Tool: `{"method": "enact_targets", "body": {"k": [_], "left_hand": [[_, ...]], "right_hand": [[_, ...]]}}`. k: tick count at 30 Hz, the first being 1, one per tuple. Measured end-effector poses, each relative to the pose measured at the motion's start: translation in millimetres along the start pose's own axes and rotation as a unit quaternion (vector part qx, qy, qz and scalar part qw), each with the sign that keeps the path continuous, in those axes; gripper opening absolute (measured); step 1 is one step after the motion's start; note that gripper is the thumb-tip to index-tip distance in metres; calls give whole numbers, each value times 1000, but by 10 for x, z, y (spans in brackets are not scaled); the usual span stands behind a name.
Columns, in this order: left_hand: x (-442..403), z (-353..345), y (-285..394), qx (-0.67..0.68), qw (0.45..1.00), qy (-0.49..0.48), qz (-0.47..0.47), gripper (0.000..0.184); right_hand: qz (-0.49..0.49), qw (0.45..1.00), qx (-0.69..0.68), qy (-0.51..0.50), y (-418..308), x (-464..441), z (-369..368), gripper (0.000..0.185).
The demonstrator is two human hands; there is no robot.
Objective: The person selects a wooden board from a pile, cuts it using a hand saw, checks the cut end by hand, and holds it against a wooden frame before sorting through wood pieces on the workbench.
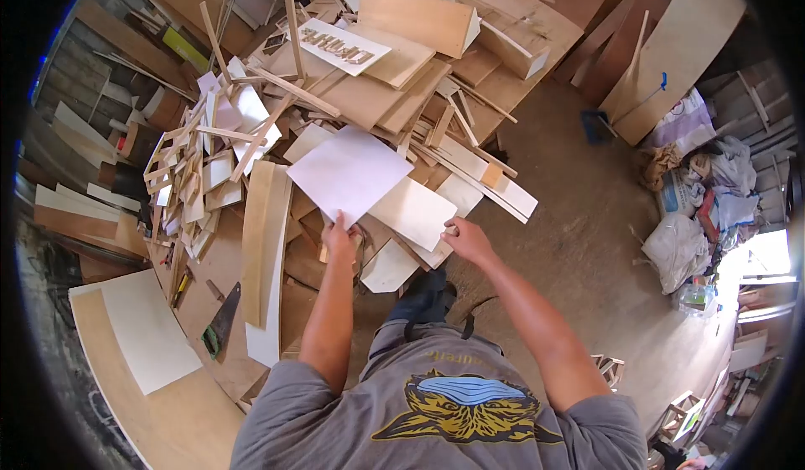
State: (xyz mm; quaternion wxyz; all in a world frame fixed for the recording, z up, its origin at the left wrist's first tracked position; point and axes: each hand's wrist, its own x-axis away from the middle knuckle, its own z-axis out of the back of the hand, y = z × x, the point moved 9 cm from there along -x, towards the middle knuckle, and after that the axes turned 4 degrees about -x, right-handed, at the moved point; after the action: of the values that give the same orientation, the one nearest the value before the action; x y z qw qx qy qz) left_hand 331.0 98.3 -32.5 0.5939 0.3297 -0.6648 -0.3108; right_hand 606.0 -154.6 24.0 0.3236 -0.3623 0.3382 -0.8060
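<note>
My left hand (340, 239) is closed on the near corner of a square white panel (350, 172), thumb on top of its face. Part of this panel overlaps a longer whitish board (415, 212). My right hand (470, 240) grips that board at its right end, fingers bent round the edge. Just below the two pieces lies another white-faced offcut (391, 267) with a cut corner. More scrap wood is heaped beyond and beneath them, partly hidden by what I hold.
A handsaw (221, 323) lies at the left near a long curved board (267, 260). Wood strips (201, 160) are piled at the left. A sign with raised letters (344, 46) rests on stacked boards. Filled sacks (675, 248) stand at the right beside the concrete floor (570, 210).
</note>
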Motion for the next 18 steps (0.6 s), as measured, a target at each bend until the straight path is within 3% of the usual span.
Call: {"method": "enact_targets", "body": {"k": [2,6,7,9,11,14,16,18], "left_hand": [[-80,134,221,-58,994,41,-83,27],[-308,360,377,-182,969,120,-116,34],[-348,391,473,-216,937,172,-214,35],[-75,201,702,-351,819,278,-359,38],[614,-534,1265,-538,616,362,-447,42],[389,-1131,1037,-393,806,192,-399,49],[-105,-1530,469,-179,957,27,-227,57],[-313,-2041,172,-83,994,1,-73,66]], "right_hand": [[-12,1000,2,-27,44,-335,67,41],[42,984,145,96,12,-983,690,44],[28,979,169,115,101,-1146,849,46],[3,970,205,131,346,-1473,1092,51],[-11,971,200,133,334,-1757,1314,48],[33,970,202,128,281,-2215,1352,47],[60,971,202,117,167,-2455,1229,46],[92,972,196,97,53,-2576,1074,45]]}}
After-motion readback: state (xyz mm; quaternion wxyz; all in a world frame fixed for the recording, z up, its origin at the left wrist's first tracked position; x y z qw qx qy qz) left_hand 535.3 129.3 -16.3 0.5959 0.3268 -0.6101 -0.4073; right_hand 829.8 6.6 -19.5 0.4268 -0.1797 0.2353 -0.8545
